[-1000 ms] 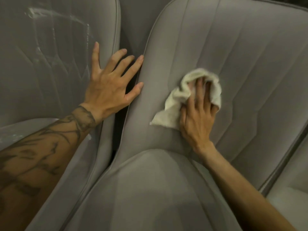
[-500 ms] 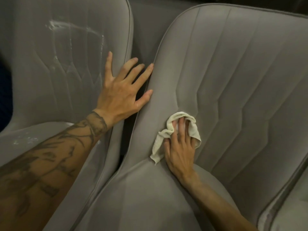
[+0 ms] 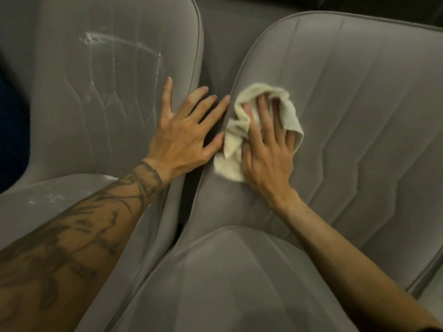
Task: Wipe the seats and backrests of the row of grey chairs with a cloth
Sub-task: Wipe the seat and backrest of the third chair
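Both hands show flat on the upholstery in my head view. The left hand (image 3: 182, 135) is spread wide with straight fingers, gripping nothing. Its palm rests on the piped edge of the left backrest (image 3: 107, 97), and its fingers reach across the dark gap (image 3: 211, 130) towards the neighbouring chair. The tattooed forearm (image 3: 84, 231) runs in from the lower left. The right hand (image 3: 266, 154) lies palm down with extended fingers, pressing the cloth (image 3: 232, 152) against the right backrest (image 3: 359, 104) near its left edge.

Each chair is covered in soft grey fabric with stitched vertical channels that kink into chevrons, and has rounded, piped rims. The left backrest carries pale, smeared streaks (image 3: 119, 44), and there are whitish specks on the left seat (image 3: 48, 197). The right seat (image 3: 227, 271) is a smooth, domed cushion.

The cloth is cream, limp and crumpled. It bunches beyond the right fingertips, folds over the little-finger side, and trails out past the thumb, where it sits just beside the left hand's little finger.
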Demonstrator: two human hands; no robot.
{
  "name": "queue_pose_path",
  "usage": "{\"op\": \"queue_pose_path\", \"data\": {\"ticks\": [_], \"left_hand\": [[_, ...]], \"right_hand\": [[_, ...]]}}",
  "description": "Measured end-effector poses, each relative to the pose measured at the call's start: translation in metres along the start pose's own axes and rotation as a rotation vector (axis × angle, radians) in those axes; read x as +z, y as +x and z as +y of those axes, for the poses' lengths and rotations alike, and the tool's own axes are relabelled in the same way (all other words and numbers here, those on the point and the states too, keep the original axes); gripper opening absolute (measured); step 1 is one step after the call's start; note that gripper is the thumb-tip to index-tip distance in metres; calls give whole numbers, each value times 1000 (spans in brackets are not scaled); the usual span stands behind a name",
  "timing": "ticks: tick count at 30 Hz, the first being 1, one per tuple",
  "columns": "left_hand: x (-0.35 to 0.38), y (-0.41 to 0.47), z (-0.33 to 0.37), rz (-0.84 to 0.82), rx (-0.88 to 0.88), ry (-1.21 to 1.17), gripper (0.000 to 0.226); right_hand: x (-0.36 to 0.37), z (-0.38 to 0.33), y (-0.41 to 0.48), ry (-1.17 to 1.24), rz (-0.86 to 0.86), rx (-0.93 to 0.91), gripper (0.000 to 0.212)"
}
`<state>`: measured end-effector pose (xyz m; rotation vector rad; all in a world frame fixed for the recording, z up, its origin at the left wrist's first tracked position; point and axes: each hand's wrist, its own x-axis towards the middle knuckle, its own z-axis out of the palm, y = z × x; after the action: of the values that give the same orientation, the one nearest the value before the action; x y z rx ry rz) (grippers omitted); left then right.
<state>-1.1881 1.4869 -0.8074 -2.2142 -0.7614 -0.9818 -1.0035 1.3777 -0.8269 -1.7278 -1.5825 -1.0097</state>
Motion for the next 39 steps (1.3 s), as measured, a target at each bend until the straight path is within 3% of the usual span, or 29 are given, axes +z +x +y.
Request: {"op": "queue_pose_path", "data": {"ticks": [3,6,9,13,16,22,24,28,31,35,39], "left_hand": [[1,-1,1,11,-9,-5,64],[2,-1,0,15,-8,-6,65],[2,-2,2,20,-3,-3,65],[3,-1,1,25,-15,-15,64],[2,-1,1,6,-17,-21,65],[3,-1,0,-3,-17,-7,65],[2,-1,0,-9,-18,-7,65],[2,0,-2,-26,-17,-11,65],[3,-1,-3,-36,-19,-14,65],[1,0,-4,-73,-14,-9,65],[-14,2,-6,-218,-1,-32,67]], "right_hand": [[-6,25,9,-40,17,-71,64],[-7,40,57,-96,175,22,64],[3,27,48,-77,218,99,67],[12,5,-48,3,-4,6,60],[0,30,-57,-69,-79,-134,60],[2,33,19,-81,171,194,61],[17,10,-12,-13,133,193,61],[35,-32,-114,156,-153,69,70],[37,-28,-130,164,-220,0,72],[32,-43,-98,320,-166,170,67],[23,-77,-106,553,-171,339,62]]}}
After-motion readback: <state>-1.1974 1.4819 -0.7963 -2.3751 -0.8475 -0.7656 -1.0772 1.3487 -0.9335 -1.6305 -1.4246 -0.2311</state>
